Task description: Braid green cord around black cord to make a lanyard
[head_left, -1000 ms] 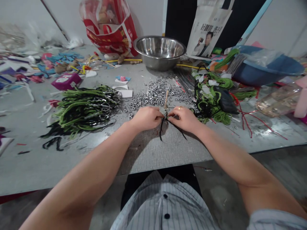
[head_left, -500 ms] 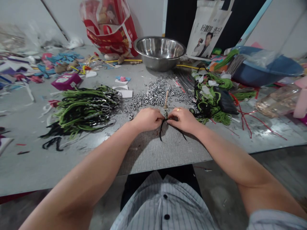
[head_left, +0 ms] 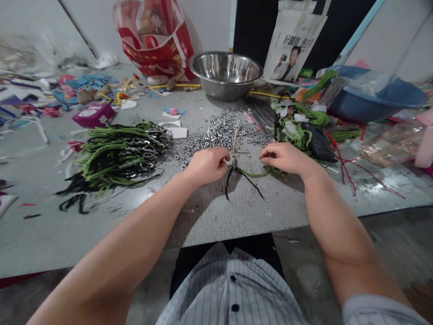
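Note:
Near the table's middle, my left hand (head_left: 209,165) is closed in a pinch at the left of a small cord piece; what sits between its fingertips is too small to make out. A green cord (head_left: 252,174) runs rightward from the knot there, and two black cord ends (head_left: 251,185) spread toward the table's front edge. A thin wooden stick (head_left: 234,141) stands up just behind the knot. My right hand (head_left: 286,158) hovers over the right end of the green cord, its thumb and fingers slightly apart with nothing visible between them.
Many small metal rings (head_left: 216,131) lie behind my hands. Finished-looking green and black cords with clasps (head_left: 122,153) are piled at left, loose green cord bundles (head_left: 318,119) at right. Farther back stand a steel bowl (head_left: 225,85), a blue basin (head_left: 368,101) and a red bag (head_left: 158,54).
My right hand has moved away to the right from the knot, exposing the green cord and the black ends. My left hand has stayed nearly in place, shifting slightly up.

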The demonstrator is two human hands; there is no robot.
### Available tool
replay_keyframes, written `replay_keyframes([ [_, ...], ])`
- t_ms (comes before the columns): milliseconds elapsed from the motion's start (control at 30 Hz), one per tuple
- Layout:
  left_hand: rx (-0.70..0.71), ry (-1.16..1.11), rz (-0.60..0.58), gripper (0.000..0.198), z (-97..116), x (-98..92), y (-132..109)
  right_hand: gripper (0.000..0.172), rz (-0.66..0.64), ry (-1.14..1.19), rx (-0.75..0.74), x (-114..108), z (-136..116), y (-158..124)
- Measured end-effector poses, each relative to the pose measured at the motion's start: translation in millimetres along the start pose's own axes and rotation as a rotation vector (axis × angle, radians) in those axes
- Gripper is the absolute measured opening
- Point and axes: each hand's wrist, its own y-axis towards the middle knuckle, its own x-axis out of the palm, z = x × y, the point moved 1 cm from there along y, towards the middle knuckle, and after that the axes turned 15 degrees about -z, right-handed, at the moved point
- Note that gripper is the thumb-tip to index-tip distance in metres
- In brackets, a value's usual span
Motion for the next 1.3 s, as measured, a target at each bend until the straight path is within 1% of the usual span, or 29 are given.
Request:
replay_keyframes([
  [100, -0.004, -0.011, -0.008, 0.028, 1.1, -0.8, -0.6, 0.010, -0.134, -0.028, -0.016, -1.9, -0.6, -3.9],
  [200, 0.007, -0.017, -0.008, 0.029, 1.1, -0.2, -1.2, 0.008, -0.258, -0.115, -0.016, 3.2, -2.9, -2.2],
  [267, 0.016, -0.016, 0.001, 0.029, 0.7, 0.5, -1.5, 0.005, -0.302, -0.178, 0.009, 9.2, -5.1, 1.5],
  [300, 0.021, -0.015, 0.005, 0.028, 0.5, 0.8, -1.5, 0.007, -0.305, -0.200, 0.012, 12.1, -6.3, 3.4],
  [333, 0.024, -0.015, 0.008, 0.028, 0.4, 1.0, -1.5, 0.009, -0.286, -0.213, 0.009, 14.6, -7.4, 5.3],
  [400, 0.028, -0.016, 0.014, 0.027, 0.3, 1.0, -1.4, 0.010, -0.206, -0.196, -0.003, 17.8, -9.0, 8.1],
  [467, 0.029, -0.021, 0.020, 0.027, 0.8, 0.6, -1.3, 0.009, -0.110, -0.099, 0.002, 18.9, -9.5, 9.4],
  [600, 0.038, -0.048, 0.045, 0.025, 4.0, -0.2, -1.8, 0.009, 0.034, 0.295, -0.003, 20.0, -10.5, 10.7],
  [700, 0.061, -0.065, 0.043, 0.024, 8.3, 0.0, -2.4, 0.013, 0.078, 0.597, -0.019, 24.0, -13.6, 13.8],
  [767, 0.076, -0.063, 0.023, 0.026, 12.1, 0.2, -2.7, 0.016, 0.102, 0.733, -0.012, 28.2, -16.7, 17.2],
  [833, 0.081, -0.059, 0.006, 0.030, 16.5, 0.2, -2.9, 0.016, 0.146, 0.820, 0.001, 32.8, -20.5, 21.0],
  [900, 0.063, -0.067, -0.008, 0.035, 21.2, 0.2, -2.9, 0.015, 0.187, 0.882, 0.004, 37.7, -24.8, 24.4],
  [1033, -0.042, -0.100, -0.035, 0.038, 28.6, 1.9, -1.4, 0.018, 0.183, 0.950, -0.038, 46.0, -32.6, 28.3],
  [1133, -0.115, -0.128, -0.056, 0.032, 31.0, 4.9, 1.6, 0.024, 0.193, 0.990, -0.076, 48.7, -35.0, 28.8],
  [1200, -0.139, -0.163, -0.076, 0.026, 31.0, 7.3, 3.5, 0.026, 0.208, 1.000, -0.092, 49.3, -35.3, 28.9],
  [1300, -0.112, -0.223, -0.089, 0.020, 30.0, 9.3, 4.6, 0.025, 0.230, 1.000, -0.114, 49.8, -34.6, 29.5],
])
